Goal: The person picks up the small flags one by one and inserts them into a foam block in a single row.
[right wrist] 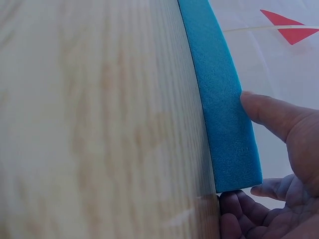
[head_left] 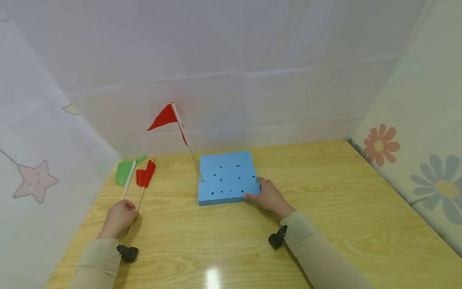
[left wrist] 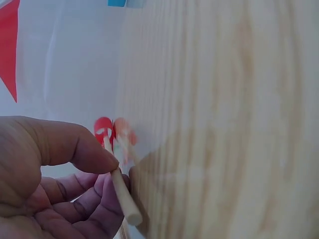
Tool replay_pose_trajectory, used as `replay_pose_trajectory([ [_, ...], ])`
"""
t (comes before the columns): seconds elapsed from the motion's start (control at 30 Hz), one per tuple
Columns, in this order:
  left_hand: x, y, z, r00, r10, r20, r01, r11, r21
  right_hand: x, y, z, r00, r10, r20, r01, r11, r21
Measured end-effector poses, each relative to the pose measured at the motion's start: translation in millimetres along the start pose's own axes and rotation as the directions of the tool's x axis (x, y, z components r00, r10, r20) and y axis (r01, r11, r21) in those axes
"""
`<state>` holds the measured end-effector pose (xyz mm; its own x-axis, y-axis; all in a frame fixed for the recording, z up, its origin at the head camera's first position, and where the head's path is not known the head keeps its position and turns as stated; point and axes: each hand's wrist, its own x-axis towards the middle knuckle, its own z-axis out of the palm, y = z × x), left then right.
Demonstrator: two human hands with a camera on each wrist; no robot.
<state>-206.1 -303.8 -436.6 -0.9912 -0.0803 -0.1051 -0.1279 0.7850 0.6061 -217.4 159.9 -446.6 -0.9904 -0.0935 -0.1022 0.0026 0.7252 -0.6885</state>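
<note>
My left hand [head_left: 119, 218] pinches the thin wooden stick of a small red flag [head_left: 146, 173] between thumb and fingers, near the table's left side. In the left wrist view the stick's blunt end [left wrist: 130, 215] pokes out past the thumb. Beside it lies a green flag [head_left: 124, 171] on its own stick. A blue foam block [head_left: 225, 174] with several small holes lies flat, and a red pennant flag [head_left: 165, 117] stands tilted left in its left part. My right hand [head_left: 270, 196] grips the block's near right corner, thumb at the front edge and fingers along the right side.
The wood-grain table [head_left: 325, 192] has a pale cloth [head_left: 274, 100] hanging behind it. Printed cloths with a star [head_left: 36, 180] and flowers [head_left: 381, 145] hang at the left and right sides. A small black device [head_left: 277, 237] is strapped to each wrist.
</note>
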Motion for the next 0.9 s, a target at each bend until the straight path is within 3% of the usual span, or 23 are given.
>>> replay_pose_trajectory([
  [0.37, -4.9, -1.8, -0.8, 0.998, -0.051, 0.026, 0.053, 0.991, -0.121, 1.0, 1.3, 1.2, 1.000, 0.009, -0.004, -0.009, 1.000, 0.019],
  [0.57, -4.5, -3.0, 1.5, 0.996, -0.074, 0.041, 0.081, 0.970, -0.229, 0.3, 0.7, -0.2, 1.000, -0.006, -0.010, 0.006, 1.000, 0.007],
  [0.67, -5.9, -0.8, 2.7, 0.994, -0.090, 0.059, 0.104, 0.941, -0.323, 0.9, 0.7, -0.2, 1.000, -0.011, -0.006, 0.011, 1.000, 0.004],
  [0.73, -7.6, 0.5, 3.4, 0.992, -0.096, 0.080, 0.120, 0.909, -0.399, 1.5, 1.1, 0.1, 1.000, -0.012, -0.004, 0.012, 1.000, 0.004],
  [0.9, -13.2, 8.0, 5.6, 0.988, -0.083, 0.131, 0.145, 0.796, -0.588, 1.6, 1.2, -0.2, 1.000, -0.007, -0.006, 0.007, 1.000, 0.004],
])
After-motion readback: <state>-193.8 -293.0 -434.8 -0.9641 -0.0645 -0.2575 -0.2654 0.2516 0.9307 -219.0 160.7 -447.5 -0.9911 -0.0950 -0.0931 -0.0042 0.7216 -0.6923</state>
